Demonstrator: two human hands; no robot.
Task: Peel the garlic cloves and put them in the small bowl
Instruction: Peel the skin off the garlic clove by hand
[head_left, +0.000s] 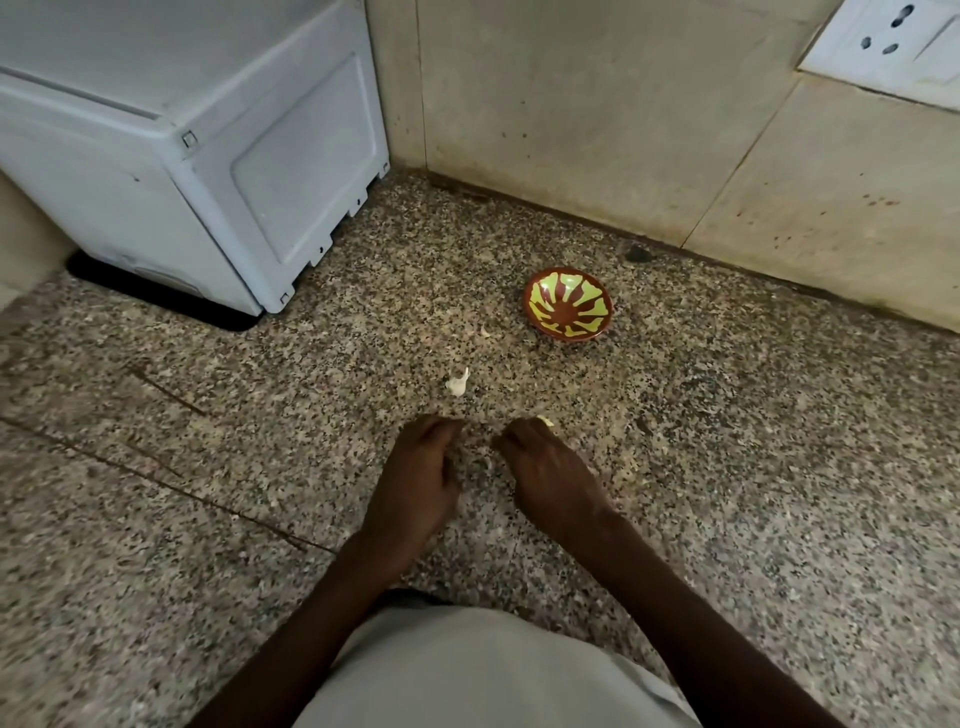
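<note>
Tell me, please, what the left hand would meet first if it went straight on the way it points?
Probably the garlic piece on the counter just beyond the left hand; the bowl lies farther right. Depth is uncertain.

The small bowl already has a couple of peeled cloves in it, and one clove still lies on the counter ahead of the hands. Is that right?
Not quite: the head view shows the small bowl empty, only its painted pattern inside. The rest holds: one clove lies on the counter ahead of the hands.
</note>
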